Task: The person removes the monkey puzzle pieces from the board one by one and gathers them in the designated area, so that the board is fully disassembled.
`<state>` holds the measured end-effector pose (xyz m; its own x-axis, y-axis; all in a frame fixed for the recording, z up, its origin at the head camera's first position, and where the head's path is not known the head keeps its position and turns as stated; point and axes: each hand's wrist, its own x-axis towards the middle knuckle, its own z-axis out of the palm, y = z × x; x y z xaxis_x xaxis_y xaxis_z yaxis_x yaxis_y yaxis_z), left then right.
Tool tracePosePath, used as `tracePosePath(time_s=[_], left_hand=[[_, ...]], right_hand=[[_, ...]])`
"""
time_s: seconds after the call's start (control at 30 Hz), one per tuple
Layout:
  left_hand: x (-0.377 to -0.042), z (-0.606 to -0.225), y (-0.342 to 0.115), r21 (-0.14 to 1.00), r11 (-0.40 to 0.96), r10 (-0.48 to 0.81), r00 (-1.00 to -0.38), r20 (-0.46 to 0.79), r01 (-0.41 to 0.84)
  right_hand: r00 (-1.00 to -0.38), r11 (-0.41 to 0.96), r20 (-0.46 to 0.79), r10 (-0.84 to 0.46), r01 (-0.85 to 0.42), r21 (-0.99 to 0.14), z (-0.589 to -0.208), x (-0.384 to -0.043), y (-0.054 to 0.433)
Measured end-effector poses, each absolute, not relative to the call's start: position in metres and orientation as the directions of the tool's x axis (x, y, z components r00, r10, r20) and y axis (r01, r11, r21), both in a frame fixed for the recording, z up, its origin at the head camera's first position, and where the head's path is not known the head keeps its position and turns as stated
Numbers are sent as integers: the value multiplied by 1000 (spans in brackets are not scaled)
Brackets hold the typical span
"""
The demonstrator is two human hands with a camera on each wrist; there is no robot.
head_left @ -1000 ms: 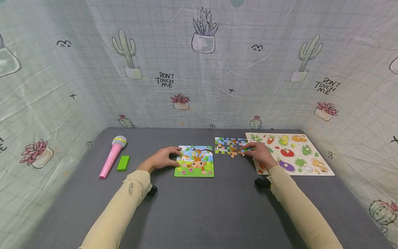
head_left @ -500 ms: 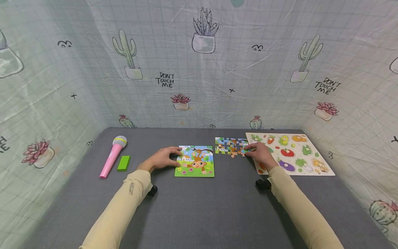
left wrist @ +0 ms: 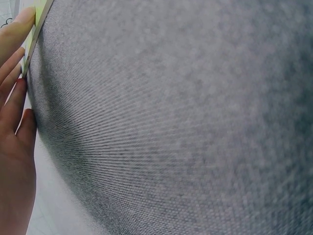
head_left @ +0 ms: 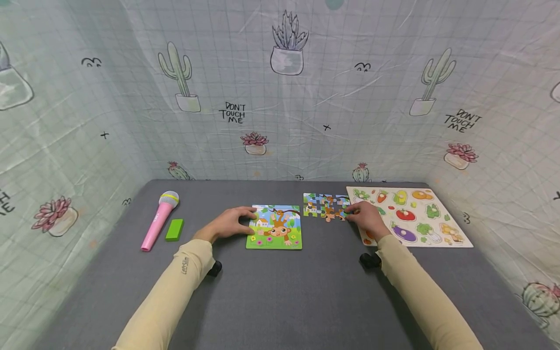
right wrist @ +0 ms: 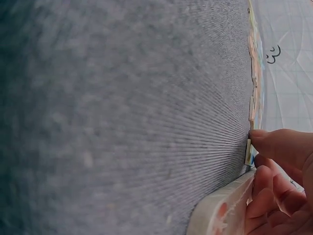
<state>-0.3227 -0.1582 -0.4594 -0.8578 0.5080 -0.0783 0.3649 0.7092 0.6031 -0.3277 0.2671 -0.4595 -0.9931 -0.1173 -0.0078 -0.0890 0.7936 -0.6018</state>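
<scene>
My left hand [head_left: 227,222] lies along the left edge of a square monkey jigsaw puzzle [head_left: 280,228] with a green border. Its fingers and thumb touch that edge, and the fingers are fairly straight in the left wrist view. To the right is a small cluster of loose jigsaw pieces [head_left: 311,205], showing parts of a similar monkey picture. At the cluster's lower right my right hand [head_left: 369,216] pinches a jigsaw piece [right wrist: 249,151] between thumb and fingers, the other fingers curled. Those fingers partly cover the piece.
A cream vegetable board [head_left: 420,236] lies under and beyond the right hand, close to the pieces. On the left of the grey table [head_left: 280,301] are a pink toy microphone [head_left: 157,223] and a green block [head_left: 174,230]. A patterned curtain [head_left: 280,146] closes the back and sides.
My right fingertips have drawn slightly down and right at the cluster's edge, uncovering more of the lower right pieces. The left hand and the square puzzle stay put.
</scene>
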Motion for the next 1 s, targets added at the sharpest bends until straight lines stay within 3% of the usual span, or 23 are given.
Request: tracePosePath(time_s=[0.33, 0.5, 0.77, 1.0], left_hand=[[-323, -459, -157, 601, 711, 506, -859, -78, 365], [-323, -460, -157, 604, 708, 508, -858, -75, 366], [-323, -461, -158, 599, 710, 509, -858, -72, 371], [-323, -462, -159, 610, 703, 505, -861, -65, 366]], right_hand=[[-989, 770, -1, -145, -113, -628, -442, -321, 249], [-979, 700, -11, -202, -136, -702, -435, -312, 211], [-917, 573, -23, -398, -229, -787, -434, -290, 144], [-886, 491, -45, -461, -212, -845, -440, -279, 99]])
